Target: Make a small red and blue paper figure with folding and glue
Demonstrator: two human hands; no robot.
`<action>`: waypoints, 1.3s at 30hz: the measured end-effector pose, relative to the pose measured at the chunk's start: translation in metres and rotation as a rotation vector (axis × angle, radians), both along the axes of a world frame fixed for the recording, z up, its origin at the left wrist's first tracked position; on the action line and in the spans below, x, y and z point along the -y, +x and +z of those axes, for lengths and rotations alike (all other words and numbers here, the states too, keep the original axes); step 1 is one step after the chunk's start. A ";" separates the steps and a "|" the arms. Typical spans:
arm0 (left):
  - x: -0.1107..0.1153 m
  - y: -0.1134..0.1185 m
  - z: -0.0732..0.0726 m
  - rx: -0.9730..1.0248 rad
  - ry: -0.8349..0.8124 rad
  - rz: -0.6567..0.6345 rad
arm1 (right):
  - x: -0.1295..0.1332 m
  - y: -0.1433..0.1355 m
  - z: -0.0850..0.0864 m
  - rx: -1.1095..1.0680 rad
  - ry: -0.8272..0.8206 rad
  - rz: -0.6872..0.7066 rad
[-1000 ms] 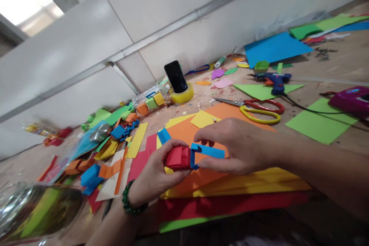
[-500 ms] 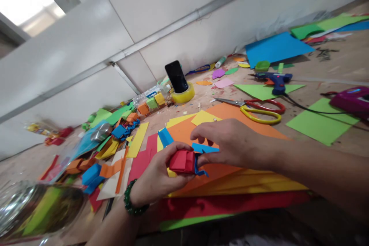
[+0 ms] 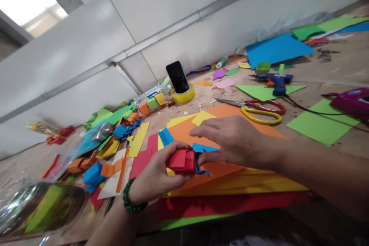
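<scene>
My left hand (image 3: 157, 178), a green bead bracelet at its wrist, is closed around a small red folded-paper box (image 3: 182, 160). Crumpled blue paper (image 3: 202, 169) sticks out of the box's right side. There my right hand (image 3: 230, 140) has its thumb tip against the blue paper, its other fingers held apart above. Whatever lies behind the thumb is hidden. Beneath both hands spreads a stack of coloured sheets, with an orange sheet (image 3: 184, 132) on top and a blue paper strip (image 3: 205, 147) just behind the box.
Scissors (image 3: 261, 110) lie behind my right arm, near a blue glue gun (image 3: 278, 82) with its cord. A phone (image 3: 177, 77) leans in a yellow tape roll (image 3: 184, 94). Folded paper pieces (image 3: 92, 177) crowd the left side, beside a clear jar (image 3: 43, 207).
The fingers of my right hand have straightened and spread a little, lifting away from the thumb. My left hand keeps its hold on the red box almost in place.
</scene>
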State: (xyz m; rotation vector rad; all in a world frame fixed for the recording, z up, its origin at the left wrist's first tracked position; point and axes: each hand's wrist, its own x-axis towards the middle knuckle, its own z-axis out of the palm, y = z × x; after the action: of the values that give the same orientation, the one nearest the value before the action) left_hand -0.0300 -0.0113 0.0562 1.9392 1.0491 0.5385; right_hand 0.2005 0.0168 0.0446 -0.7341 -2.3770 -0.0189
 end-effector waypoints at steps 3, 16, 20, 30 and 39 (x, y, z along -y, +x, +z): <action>-0.001 0.000 0.001 -0.004 0.019 -0.008 | 0.001 0.001 0.000 -0.007 0.024 -0.002; -0.004 -0.007 -0.001 0.023 -0.020 -0.021 | 0.000 0.004 0.005 0.006 0.107 0.043; -0.007 -0.008 -0.002 0.047 -0.074 -0.050 | 0.002 0.000 0.003 -0.011 0.123 0.040; -0.014 -0.016 -0.007 0.041 -0.093 0.013 | -0.003 0.006 0.006 -0.190 0.048 0.005; -0.034 -0.024 0.001 -0.111 0.161 0.031 | -0.015 0.005 0.004 -0.280 -0.045 -0.030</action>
State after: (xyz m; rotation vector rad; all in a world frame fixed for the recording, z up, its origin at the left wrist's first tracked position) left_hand -0.0537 0.0224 0.0569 2.1173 1.1371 0.5528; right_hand 0.2059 0.0317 0.0487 -0.7418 -2.1051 0.1178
